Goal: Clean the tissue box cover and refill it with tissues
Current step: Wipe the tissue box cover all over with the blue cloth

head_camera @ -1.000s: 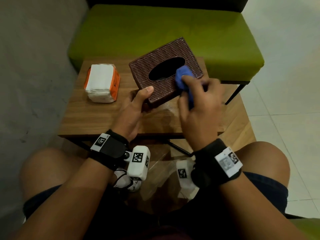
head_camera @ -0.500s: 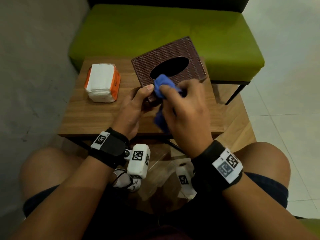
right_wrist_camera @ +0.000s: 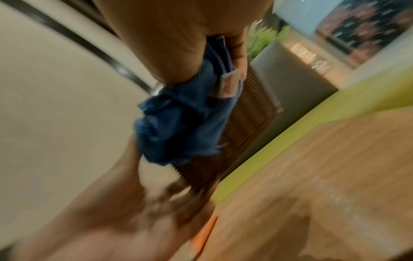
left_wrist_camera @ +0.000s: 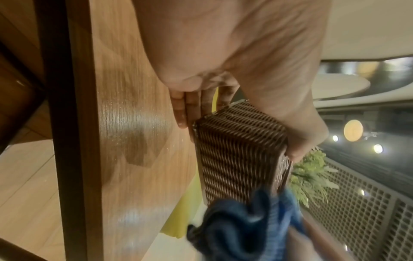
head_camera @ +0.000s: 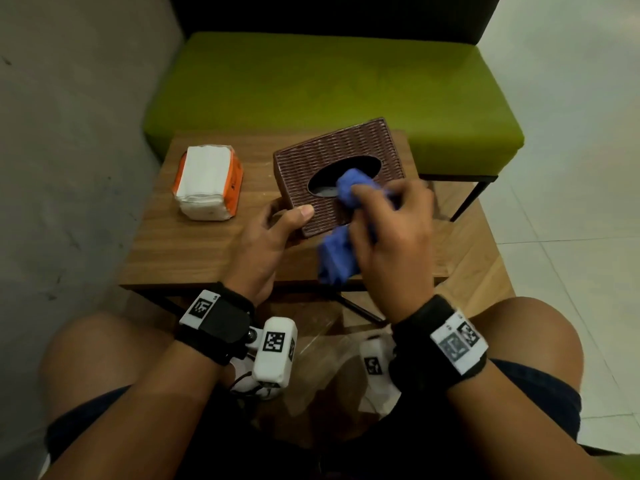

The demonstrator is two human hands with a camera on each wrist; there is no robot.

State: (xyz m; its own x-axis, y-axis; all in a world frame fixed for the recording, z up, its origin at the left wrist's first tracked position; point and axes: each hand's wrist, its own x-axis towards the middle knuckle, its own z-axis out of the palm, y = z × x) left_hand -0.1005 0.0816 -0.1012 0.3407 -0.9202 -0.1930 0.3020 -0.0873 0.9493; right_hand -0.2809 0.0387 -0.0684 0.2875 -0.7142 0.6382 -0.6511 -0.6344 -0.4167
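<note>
A brown woven tissue box cover (head_camera: 332,157) (left_wrist_camera: 239,151) (right_wrist_camera: 252,121) stands tilted on the wooden table (head_camera: 194,251), its oval opening facing up toward me. My left hand (head_camera: 273,230) (left_wrist_camera: 223,106) grips its near left corner, thumb on top and fingers underneath. My right hand (head_camera: 388,216) (right_wrist_camera: 223,58) holds a bunched blue cloth (head_camera: 349,188) (left_wrist_camera: 250,226) (right_wrist_camera: 178,123) against the cover's top at the near rim of the opening. A loose end of the cloth hangs below the hand. A tissue pack (head_camera: 207,181), white with orange wrap, lies on the table's left side.
A green cushioned bench (head_camera: 332,84) stands directly behind the table. A grey wall (head_camera: 69,168) runs along the left. White tiled floor (head_camera: 571,202) lies to the right. My knees sit just under the table's near edge, with a clear plastic bag (head_camera: 332,358) between them.
My right hand has swept the blue cloth across the cover's top, from the right edge to the near left corner and now up to the opening. The left hand keeps its grip.
</note>
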